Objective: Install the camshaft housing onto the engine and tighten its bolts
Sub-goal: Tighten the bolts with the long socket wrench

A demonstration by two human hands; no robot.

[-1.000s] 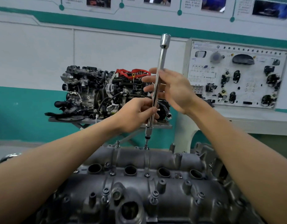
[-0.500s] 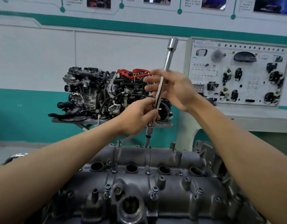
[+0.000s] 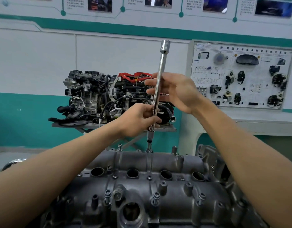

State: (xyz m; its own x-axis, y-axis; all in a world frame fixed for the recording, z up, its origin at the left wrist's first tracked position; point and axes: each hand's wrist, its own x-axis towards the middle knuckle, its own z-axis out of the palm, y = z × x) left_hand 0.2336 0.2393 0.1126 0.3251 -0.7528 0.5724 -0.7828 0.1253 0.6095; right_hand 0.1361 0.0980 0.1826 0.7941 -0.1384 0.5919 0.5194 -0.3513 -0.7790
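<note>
Camshaft housing (image 3: pixel 174 163): grey casting seated on the engine, filling the near foreground, with four round wells in a row across its middle.
Extension bar (image 3: pixel 160 76): long chrome shaft, almost upright with its top leaning slightly right, its tip set on a bolt (image 3: pixel 148 150) at the housing's far edge, near the centre.
Left hand (image 3: pixel 138 120): reaches in from the near left, with fingers and thumb curled round the bar's lower part, just above the socket joint.
Right hand (image 3: pixel 176 91): comes in from the right, higher on the shaft, with fingers straight and close together, laid against the bar from behind; thumb position unclear.
Other bolts: one (image 3: pixel 120 146) stands up at the far edge, left of the tool; more (image 3: pixel 156 197) sit along the near side.
Background: display engine (image 3: pixel 109 96) on a stand at far centre and a white training board (image 3: pixel 240 76) at far right.
</note>
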